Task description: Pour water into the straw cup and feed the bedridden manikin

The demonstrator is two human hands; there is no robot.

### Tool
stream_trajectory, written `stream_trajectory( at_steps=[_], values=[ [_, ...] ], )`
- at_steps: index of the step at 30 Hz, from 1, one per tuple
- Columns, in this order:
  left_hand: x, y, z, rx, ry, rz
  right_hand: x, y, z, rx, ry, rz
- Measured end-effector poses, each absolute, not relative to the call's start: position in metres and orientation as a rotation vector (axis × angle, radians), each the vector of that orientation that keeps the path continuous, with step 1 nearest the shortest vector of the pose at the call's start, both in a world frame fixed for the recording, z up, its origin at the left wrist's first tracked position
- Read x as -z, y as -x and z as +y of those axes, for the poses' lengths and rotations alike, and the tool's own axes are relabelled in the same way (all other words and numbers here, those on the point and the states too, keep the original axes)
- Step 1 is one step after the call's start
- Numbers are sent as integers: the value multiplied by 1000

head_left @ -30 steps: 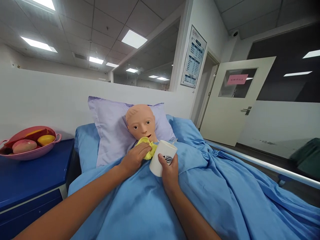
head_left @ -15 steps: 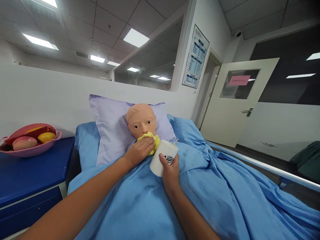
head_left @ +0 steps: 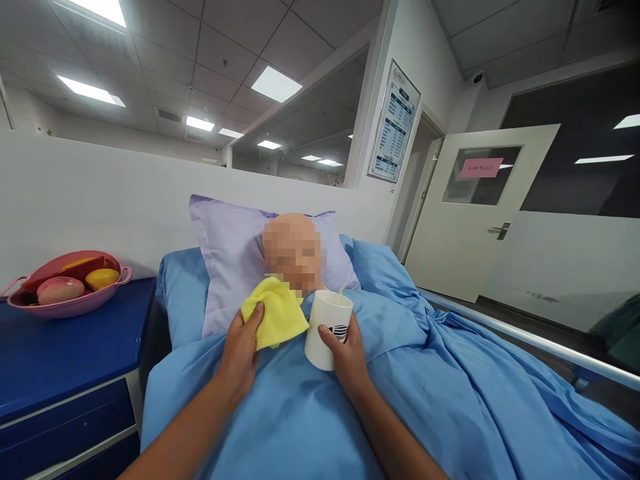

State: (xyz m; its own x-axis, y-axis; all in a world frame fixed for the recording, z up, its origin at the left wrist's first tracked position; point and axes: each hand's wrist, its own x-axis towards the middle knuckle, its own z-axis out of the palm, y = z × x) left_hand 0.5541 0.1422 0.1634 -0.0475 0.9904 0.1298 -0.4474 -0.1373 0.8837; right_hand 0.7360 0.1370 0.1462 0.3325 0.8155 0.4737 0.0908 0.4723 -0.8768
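My left hand is closed on a yellow cloth, which hangs spread out just below the head of a manikin. My right hand wraps around a white cup with a black striped mark. A thin pale stick or straw pokes out of the cup's top; what else is inside cannot be seen. The manikin lies propped on a lilac pillow, its body under a blue quilt.
On the left, a pink basket of fruit stands on a dark blue bedside cabinet. A bed rail runs along the right side. Beyond it a white door stands ajar.
My left hand has drawn the yellow cloth down and away from the manikin's mouth, and the cloth has opened out. The cup has come more upright in my right hand.
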Motion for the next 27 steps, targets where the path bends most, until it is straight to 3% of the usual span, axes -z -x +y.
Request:
stream_trajectory(
  at_steps=[8,27],
  values=[
    [-103,-532,183,-1211,-467,374,-147,-729,132,-639,1033,-1238],
    [-102,-527,175,-1197,-481,312,-142,-731,136,-824,1157,-1146]
  ],
)
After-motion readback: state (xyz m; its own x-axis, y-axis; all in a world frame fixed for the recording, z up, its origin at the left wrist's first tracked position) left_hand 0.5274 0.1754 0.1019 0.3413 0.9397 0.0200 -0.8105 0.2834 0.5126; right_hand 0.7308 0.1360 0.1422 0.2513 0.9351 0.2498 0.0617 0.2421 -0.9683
